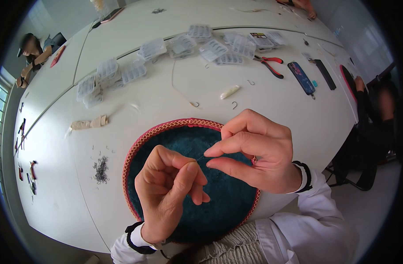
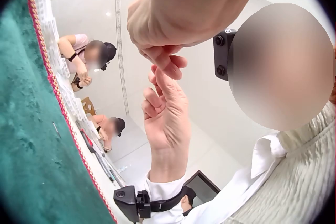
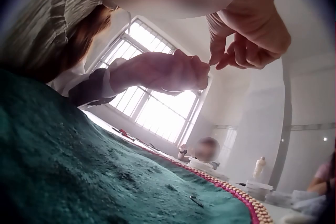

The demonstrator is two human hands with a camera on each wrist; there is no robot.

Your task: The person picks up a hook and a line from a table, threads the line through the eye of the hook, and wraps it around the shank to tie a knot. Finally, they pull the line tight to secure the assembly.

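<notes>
In the head view my left hand [image 1: 168, 187] pinches a thin, pale line [image 1: 200, 158] between thumb and index finger. My right hand [image 1: 258, 152] is just to its right, thumb and index fingertips a little apart beside the line's end. Both hands are above a round, dark teal cushion [image 1: 166, 145] with a braided red and tan rim. From the right wrist, my left hand [image 3: 163, 71] and right hand [image 3: 249, 40] nearly meet at the fingertips. A small dark hook [image 3: 197, 201] lies on the cushion.
Beyond the cushion lie loose hooks [image 1: 234, 105], a small white packet [image 1: 230, 92], clear plastic boxes [image 1: 153, 49], red-handled pliers [image 1: 269, 66] and a phone [image 1: 301, 78]. A pile of small dark hooks [image 1: 101, 170] is at the left, near a cloth-wrapped bundle [image 1: 89, 123]. Other people sit around the table.
</notes>
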